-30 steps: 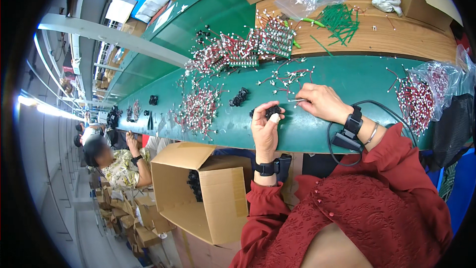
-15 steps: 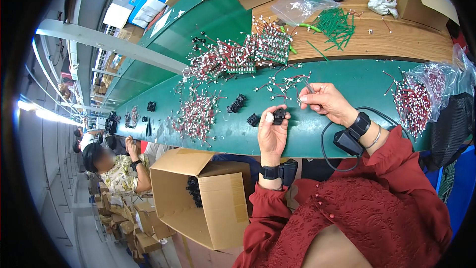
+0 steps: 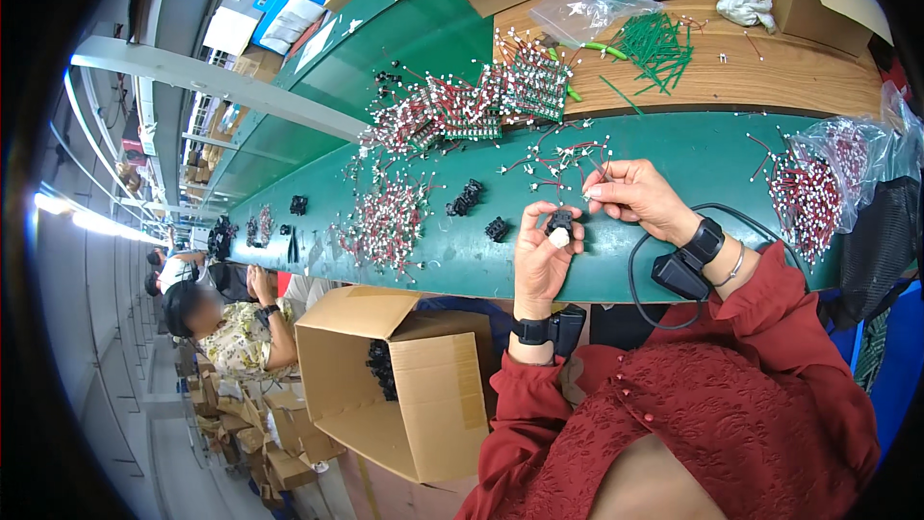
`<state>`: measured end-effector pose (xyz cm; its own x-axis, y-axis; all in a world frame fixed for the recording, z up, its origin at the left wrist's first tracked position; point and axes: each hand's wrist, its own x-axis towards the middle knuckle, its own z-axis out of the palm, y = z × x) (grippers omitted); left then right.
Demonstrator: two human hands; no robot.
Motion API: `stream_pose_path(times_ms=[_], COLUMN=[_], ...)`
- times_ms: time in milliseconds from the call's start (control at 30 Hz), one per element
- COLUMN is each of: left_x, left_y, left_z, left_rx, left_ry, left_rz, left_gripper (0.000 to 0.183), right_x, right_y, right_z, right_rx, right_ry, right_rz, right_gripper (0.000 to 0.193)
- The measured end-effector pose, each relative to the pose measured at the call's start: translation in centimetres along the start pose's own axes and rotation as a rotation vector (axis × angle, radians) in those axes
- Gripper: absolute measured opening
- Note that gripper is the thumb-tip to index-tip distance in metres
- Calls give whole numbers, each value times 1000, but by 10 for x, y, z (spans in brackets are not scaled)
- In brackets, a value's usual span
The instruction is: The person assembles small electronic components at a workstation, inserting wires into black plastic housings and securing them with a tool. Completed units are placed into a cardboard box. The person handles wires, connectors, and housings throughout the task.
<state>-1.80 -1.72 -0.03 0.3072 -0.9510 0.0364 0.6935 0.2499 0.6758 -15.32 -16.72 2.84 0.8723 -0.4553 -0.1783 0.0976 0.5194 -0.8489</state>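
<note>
My left hand (image 3: 542,265) is closed around a small black plastic part (image 3: 559,221), held just above the green work surface (image 3: 462,265). A white covering (image 3: 559,238) wraps the tip of its thumb. Close by on the right, my right hand (image 3: 637,198) pinches thumb and forefinger together; what they hold is too small to make out. Several red and white wire leads (image 3: 568,162) lie right behind those fingertips. To the left of my left hand sit a loose black part (image 3: 497,229) and a short row of joined black parts (image 3: 465,198).
Left of my hands spreads a pile of wire leads (image 3: 385,221), with wired green circuit boards (image 3: 525,87) behind. A plastic bag (image 3: 847,159) of leads lies at right. A black cable (image 3: 630,279) loops near my right wrist. An open carton (image 3: 438,404) stands below the front edge; a co-worker (image 3: 231,332) sits left.
My left hand has turned the black part, and its covered thumb now lies in front of it. My right hand remains pinched close beside it. The whole view has shifted slightly.
</note>
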Motion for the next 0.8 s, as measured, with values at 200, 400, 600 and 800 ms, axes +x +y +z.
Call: stream_pose_path(times_ms=[200, 400, 600, 800], left_x=[0, -2, -2, -1], left_y=[2, 0, -3, -4], left_z=[1, 5, 5, 5], left_rx=[-172, -3, 53, 159], left_ry=[17, 127, 71, 41], left_rz=[-5, 44, 84, 82], left_gripper=[33, 33, 34, 34], right_x=[-1, -2, -6, -7], right_y=[2, 1, 1, 1], right_z=[-1, 0, 5, 10], right_rx=[8, -2, -116, -122], right_ry=[8, 6, -39, -34], right_rz=[18, -14, -132, -154], right_gripper=[15, 16, 15, 16])
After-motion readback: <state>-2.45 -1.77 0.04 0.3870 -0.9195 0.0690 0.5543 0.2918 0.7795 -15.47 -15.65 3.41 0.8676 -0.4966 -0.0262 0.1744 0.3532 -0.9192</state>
